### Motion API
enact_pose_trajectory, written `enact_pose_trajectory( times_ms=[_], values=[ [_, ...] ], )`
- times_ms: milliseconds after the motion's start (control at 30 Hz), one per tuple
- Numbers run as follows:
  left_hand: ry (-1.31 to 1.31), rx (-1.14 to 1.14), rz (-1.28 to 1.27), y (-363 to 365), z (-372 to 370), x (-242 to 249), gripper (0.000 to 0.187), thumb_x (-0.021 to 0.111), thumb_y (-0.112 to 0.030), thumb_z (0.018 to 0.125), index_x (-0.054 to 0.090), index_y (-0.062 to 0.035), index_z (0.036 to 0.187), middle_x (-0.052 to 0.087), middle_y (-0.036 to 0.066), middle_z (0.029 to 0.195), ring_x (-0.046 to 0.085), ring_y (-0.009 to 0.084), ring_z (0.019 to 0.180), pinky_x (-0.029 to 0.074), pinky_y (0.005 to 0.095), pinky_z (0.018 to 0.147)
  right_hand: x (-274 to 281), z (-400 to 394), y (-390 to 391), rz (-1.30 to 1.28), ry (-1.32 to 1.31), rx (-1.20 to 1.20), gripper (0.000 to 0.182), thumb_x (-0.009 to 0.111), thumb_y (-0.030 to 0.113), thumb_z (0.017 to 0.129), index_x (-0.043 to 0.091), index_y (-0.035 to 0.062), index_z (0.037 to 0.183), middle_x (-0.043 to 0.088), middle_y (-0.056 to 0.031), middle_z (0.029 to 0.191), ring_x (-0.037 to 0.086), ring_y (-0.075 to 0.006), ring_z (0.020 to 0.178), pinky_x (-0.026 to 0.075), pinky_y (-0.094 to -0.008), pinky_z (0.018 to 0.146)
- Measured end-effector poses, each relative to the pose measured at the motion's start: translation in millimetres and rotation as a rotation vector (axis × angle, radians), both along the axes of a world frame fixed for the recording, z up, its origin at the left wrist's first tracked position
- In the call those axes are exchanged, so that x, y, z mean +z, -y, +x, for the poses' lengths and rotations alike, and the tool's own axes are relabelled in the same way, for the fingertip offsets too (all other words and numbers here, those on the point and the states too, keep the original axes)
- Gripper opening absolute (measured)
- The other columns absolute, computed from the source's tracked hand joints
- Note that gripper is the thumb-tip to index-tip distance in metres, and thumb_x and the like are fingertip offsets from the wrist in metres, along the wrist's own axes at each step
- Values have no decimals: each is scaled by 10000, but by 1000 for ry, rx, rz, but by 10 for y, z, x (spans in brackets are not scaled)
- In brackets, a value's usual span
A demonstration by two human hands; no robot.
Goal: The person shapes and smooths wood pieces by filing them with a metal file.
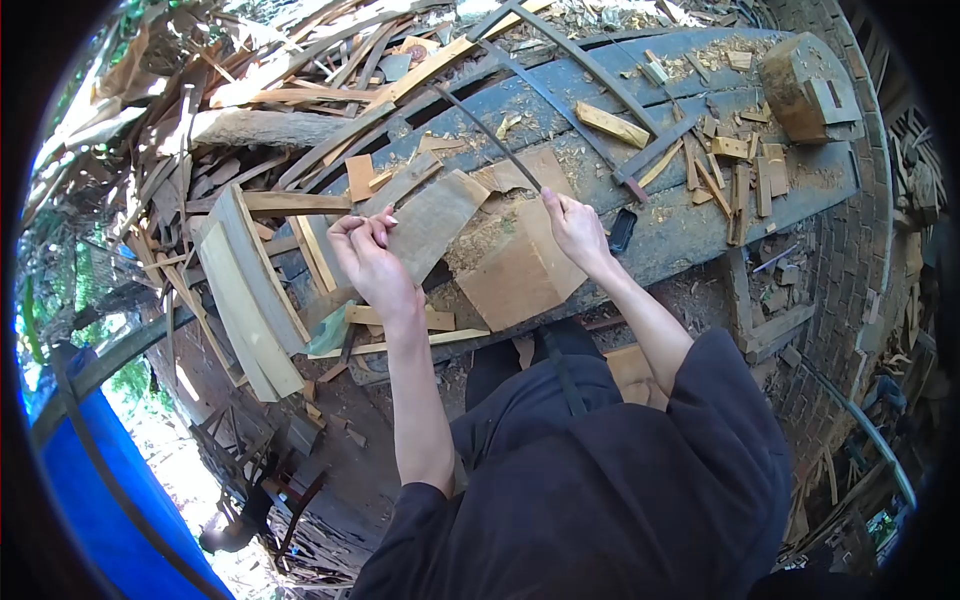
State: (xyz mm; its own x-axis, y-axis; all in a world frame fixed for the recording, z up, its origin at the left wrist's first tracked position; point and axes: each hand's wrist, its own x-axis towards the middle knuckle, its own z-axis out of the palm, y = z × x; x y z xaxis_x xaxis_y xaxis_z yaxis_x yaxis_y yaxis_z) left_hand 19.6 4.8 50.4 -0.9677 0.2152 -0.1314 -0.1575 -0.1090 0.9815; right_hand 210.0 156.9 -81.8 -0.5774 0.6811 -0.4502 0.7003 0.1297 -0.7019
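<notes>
My right hand (577, 232) is closed round the near end of a long thin dark rod (490, 132), which points away to the upper left over the workbench. To the left, my left hand (372, 262) is raised with its fingers curled and pressed together; whether something small is between them cannot be made out. Below and between the hands lie flat brown boards (518, 268) and a greyish board (435, 222), with sawdust on them. A small black object (622, 230) rests just right of my right hand.
The dark workbench (690, 215) carries wood offcuts (735, 148), a large wooden block (808, 88) and a long-armed wooden frame (590, 70). Pale curved planks (245, 300) stand at the left edge. Scrap wood (265, 130) is piled behind. A blue sheet (110, 490) hangs lower left.
</notes>
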Motion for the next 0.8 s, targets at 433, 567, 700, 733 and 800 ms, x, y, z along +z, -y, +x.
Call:
enact_pose_trajectory(
  times_ms=[433,567,700,733,800],
  values=[
    [13,-73,-46,-85,12,-40,103,375,6,1015,448,-61,987,410,26,772,515,174,781,516,487,1059,-764,229,138,3,126,133,691,411,628,1061,667,21,852,681,-294,793,670,-511,853,506,-585,743],
    [6,-69,-30,-62,3,-66,104,373,8,1014,447,-62,992,411,28,770,510,177,775,521,481,1042,-355,170,-54,44,151,154,694,407,629,1061,675,27,840,691,-285,799,678,-503,848,511,-585,737],
    [12,-43,-26,-41,32,-58,98,376,6,1013,446,-60,997,410,28,767,510,180,776,521,480,1043,-376,143,111,-6,-24,-15,702,392,625,1066,713,24,898,707,-289,836,687,-497,876,528,-571,766],
    [11,-49,-36,-32,38,-73,96,377,6,1012,446,-59,999,410,28,766,509,181,776,521,481,1043,-572,199,177,-9,-23,-17,702,392,625,1066,713,24,898,707,-289,836,687,-497,876,528,-571,766],
    [-7,-58,-31,-67,28,-61,93,378,6,1011,446,-57,1000,411,29,766,508,181,777,520,481,1043,-1046,237,197,77,130,136,686,402,606,1072,675,11,869,681,-302,800,668,-511,848,509,-579,740]
  ],
)
